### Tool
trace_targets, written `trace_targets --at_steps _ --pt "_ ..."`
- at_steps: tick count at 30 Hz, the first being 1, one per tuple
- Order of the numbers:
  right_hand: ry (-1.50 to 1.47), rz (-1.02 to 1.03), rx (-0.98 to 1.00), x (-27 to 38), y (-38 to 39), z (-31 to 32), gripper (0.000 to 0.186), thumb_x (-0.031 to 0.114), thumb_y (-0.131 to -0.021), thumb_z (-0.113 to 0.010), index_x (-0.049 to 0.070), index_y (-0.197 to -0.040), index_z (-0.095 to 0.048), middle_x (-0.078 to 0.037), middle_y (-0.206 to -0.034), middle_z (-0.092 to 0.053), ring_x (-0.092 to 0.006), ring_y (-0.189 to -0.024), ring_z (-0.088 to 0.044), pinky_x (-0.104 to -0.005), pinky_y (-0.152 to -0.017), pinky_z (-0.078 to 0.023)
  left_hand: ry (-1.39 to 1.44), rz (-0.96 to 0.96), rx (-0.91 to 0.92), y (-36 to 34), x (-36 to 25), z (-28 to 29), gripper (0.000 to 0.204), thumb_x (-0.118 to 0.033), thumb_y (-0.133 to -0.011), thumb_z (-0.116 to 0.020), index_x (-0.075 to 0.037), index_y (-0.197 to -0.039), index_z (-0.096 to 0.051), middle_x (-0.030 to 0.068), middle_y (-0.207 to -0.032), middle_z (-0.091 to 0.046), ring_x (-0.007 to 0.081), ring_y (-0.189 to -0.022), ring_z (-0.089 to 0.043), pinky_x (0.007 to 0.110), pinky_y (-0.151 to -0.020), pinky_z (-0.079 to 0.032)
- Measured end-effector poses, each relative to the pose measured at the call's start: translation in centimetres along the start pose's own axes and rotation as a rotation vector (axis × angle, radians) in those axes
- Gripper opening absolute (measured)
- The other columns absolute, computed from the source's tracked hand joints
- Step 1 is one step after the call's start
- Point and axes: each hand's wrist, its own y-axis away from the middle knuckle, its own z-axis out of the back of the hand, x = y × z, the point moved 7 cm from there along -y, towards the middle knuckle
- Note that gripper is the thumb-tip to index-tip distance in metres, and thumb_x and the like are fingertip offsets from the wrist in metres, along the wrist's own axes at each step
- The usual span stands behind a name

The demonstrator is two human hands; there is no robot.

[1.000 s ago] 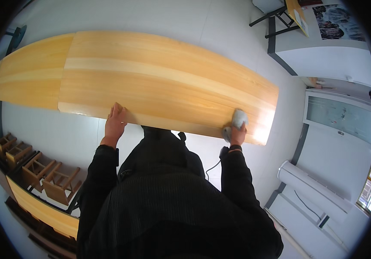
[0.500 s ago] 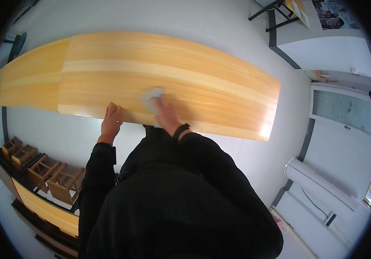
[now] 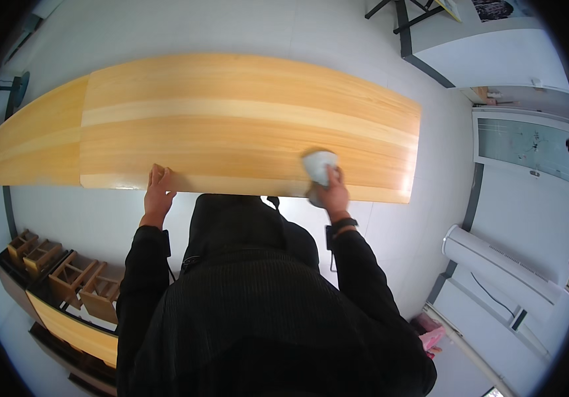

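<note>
A long wooden table (image 3: 231,126) with a light, glossy grain stretches across in front of me. My right hand (image 3: 334,192) is closed on a pale grey cloth (image 3: 319,165), which lies against the tabletop near its front edge, right of the middle. Motion blurs the cloth slightly, and part of it is hidden under the fingers. Further left, my left hand (image 3: 159,188) rests on the front edge of the table with its fingertips on the top. Its fingers are bent over the edge, and no object shows in it.
Brown wooden stools (image 3: 73,274) stand upturned on another table at the lower left. A white cylindrical unit (image 3: 496,258) runs along the right side. Beyond it is a cabinet with a glass panel (image 3: 529,142). Dark metal legs (image 3: 420,20) stand at the far right.
My right hand has moved the cloth to the right along the table's front part. My left hand stays at the front edge. The view has shifted slightly.
</note>
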Motion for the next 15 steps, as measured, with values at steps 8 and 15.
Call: trace_targets --at_steps 8,15 --pt "-0.001 -0.217 -0.248 -11.7 6.0 2.4 0.055 0.020 -0.075 -0.071 0.016 -0.126 -0.052 -0.013 -0.128 -0.051 -0.0374 -0.105 -0.058 -0.0432 -0.082 -0.050 -0.054 -0.077 -0.044 -0.1 -0.7 0.7 0.062 -0.015 -0.075 -0.069 -0.016 -0.132 -0.048 0.0185 -0.149 -0.027 0.0383 -0.134 -0.032 0.042 -0.097 -0.046" --pt "-0.032 0.383 0.058 4.7 5.8 -1.7 0.056 0.003 -0.061 -0.063 0.019 -0.115 -0.061 -0.018 -0.125 -0.055 -0.0373 -0.102 -0.060 -0.0443 -0.082 -0.051 0.006 -0.112 -0.042 0.0 -0.5 1.2 0.054 -0.016 -0.074 -0.069 -0.014 -0.126 -0.055 0.0185 -0.148 -0.027 0.0405 -0.132 -0.034 0.043 -0.097 -0.045"
